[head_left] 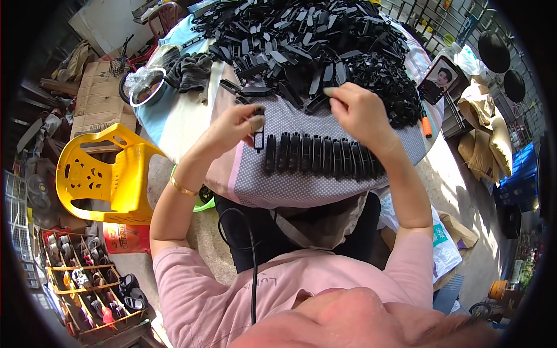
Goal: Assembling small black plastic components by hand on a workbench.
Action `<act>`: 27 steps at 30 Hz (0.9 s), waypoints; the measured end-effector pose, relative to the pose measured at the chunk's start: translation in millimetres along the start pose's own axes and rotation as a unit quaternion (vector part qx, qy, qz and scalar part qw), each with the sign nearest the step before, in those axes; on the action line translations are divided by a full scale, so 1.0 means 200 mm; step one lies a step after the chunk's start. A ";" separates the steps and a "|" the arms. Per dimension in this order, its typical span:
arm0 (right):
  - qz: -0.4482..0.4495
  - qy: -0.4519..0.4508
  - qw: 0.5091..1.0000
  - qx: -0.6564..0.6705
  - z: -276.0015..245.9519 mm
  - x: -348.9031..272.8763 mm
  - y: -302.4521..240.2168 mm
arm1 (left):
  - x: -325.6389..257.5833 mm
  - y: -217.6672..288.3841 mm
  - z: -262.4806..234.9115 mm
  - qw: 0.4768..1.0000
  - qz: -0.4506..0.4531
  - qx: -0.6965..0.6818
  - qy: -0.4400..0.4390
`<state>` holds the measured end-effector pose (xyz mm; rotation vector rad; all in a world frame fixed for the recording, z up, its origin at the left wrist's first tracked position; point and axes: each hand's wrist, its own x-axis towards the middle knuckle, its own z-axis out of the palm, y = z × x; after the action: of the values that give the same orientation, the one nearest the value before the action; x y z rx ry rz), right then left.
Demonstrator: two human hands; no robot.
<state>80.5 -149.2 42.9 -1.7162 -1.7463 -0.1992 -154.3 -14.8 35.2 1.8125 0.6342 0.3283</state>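
Note:
My left hand [242, 124] pinches a slim black plastic part [259, 138] with an open, frame-like middle, held upright just left of a row. That row [322, 155] is made of several matching black plastic pieces standing side by side on the dotted cloth. My right hand [358, 111] is at the near edge of a big heap of loose black plastic parts [301, 43]. Its thumb and forefinger are closed together beside a black part [317, 103]; whatever lies between the fingertips is too small to make out.
The round table's cloth [278, 194] carries dark gloves [194, 72], a white-rimmed bowl [148, 95], an orange-handled tool [426, 124] and a propped screen [444, 75] showing a person. A yellow plastic chair [110, 174] stands left, a shoe rack [81, 278] lower left. Brown sacks [484, 136] are right.

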 end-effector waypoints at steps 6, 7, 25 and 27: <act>0.028 -0.115 0.983 -0.140 0.08 -0.06 0.19 | -0.08 -0.08 0.06 0.990 -0.079 0.114 0.017; 0.034 -0.111 0.979 -0.169 0.10 -0.07 0.17 | -0.09 -0.08 0.08 0.990 -0.083 0.112 0.020; 0.032 -0.068 0.994 -0.083 0.11 -0.08 0.18 | 0.06 -0.15 -0.04 0.850 0.223 0.430 0.206; 0.062 -0.064 0.995 -0.043 0.07 -0.07 0.14 | 0.10 -0.16 -0.09 0.847 0.196 0.456 0.189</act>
<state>100.4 -149.3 15.8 -1.9304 -1.7362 -0.1119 -154.9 18.3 8.8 2.8526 0.7551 0.7656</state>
